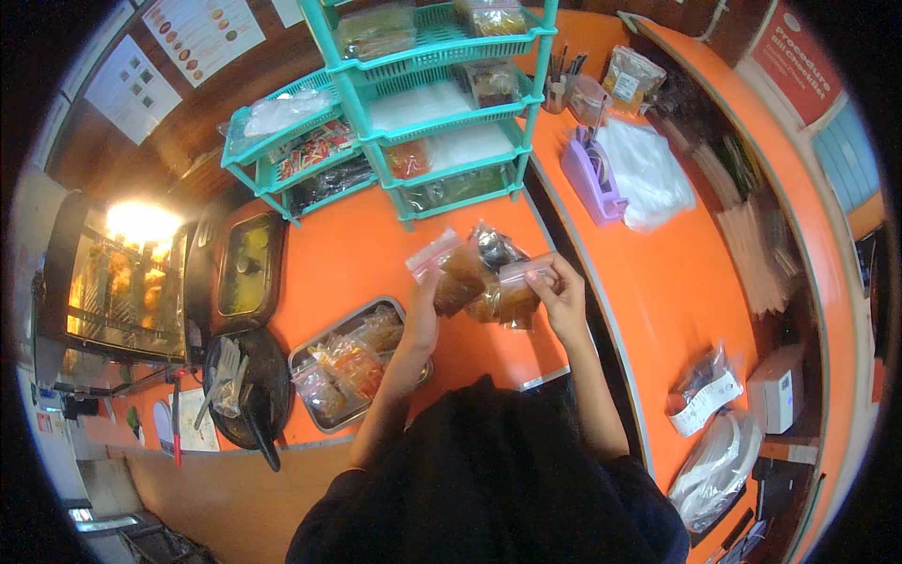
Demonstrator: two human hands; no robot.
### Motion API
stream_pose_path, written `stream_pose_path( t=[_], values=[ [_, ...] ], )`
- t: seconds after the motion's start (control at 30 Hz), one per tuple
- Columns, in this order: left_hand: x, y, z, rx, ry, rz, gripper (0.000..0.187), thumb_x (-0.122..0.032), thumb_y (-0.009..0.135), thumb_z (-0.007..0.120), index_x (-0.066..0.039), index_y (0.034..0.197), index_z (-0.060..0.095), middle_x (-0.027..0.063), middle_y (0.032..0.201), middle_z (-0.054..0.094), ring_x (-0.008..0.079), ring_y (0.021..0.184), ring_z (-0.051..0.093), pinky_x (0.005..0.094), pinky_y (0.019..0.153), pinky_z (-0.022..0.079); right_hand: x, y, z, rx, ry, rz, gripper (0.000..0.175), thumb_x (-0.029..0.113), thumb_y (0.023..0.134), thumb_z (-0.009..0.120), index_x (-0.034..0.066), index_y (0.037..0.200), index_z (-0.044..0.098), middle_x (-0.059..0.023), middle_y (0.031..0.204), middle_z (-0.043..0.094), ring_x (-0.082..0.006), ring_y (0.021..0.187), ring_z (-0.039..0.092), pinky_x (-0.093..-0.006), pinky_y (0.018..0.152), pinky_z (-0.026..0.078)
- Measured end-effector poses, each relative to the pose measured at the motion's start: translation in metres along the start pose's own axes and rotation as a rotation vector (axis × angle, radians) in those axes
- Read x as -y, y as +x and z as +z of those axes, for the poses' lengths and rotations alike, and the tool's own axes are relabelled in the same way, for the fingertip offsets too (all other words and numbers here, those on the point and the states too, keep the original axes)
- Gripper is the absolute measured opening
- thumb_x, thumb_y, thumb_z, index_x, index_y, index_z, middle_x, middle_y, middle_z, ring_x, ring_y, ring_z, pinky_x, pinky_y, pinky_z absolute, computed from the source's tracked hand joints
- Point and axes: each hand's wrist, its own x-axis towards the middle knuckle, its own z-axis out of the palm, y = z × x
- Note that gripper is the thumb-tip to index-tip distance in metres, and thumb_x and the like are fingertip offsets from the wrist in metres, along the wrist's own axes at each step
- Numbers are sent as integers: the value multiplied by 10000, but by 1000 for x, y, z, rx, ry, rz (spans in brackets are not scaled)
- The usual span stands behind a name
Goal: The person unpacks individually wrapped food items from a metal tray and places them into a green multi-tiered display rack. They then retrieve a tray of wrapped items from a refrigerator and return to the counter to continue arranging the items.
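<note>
Between the thumb and fingers of my left hand is a zip-lock bag of brown contents, its pale pink-edged seal tilted up to the left. My right hand pinches a smaller zip-lock bag, also with brown contents, by its top. Just behind these two lies a dark-and-clear plastic packet. Another brownish packet shows partly between the held bags. By my left forearm stands a metal tray with several filled plastic bags, one of them orange-red.
A turquoise tiered rack holds bags and sachets. To the left are a black pan with a spatula, an oily tray and a lit glass cabinet. A purple tape dispenser and plastic bags lie right.
</note>
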Motion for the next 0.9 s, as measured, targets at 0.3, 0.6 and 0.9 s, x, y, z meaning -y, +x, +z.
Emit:
stream_pose_path(
  t=[0.3,0.6,0.9],
  values=[
    [-6,-4,22,230,223,88,497,-369,1078,376,-7,1399,485,65,1223,612,123,1102,568,282,913,474,28,18,51,64,-300,-336,86,11,867,677,32,950,671,-56,958,574,-158,908,585,-253,767,467],
    [10,-12,18,286,26,-33,566,-497,1065,313,-33,1327,502,35,971,638,91,773,626,233,636,513,34,6,72,-111,-447,-263,143,-44,817,690,59,915,699,-74,966,514,-212,848,580,-316,689,495],
    [-16,5,43,274,203,46,575,-441,1075,341,8,1417,449,131,1356,526,219,1245,533,356,1047,425,59,25,65,-213,-786,-434,443,20,812,735,38,1197,515,-117,1103,560,-218,1051,565,-310,854,453]
  ],
)
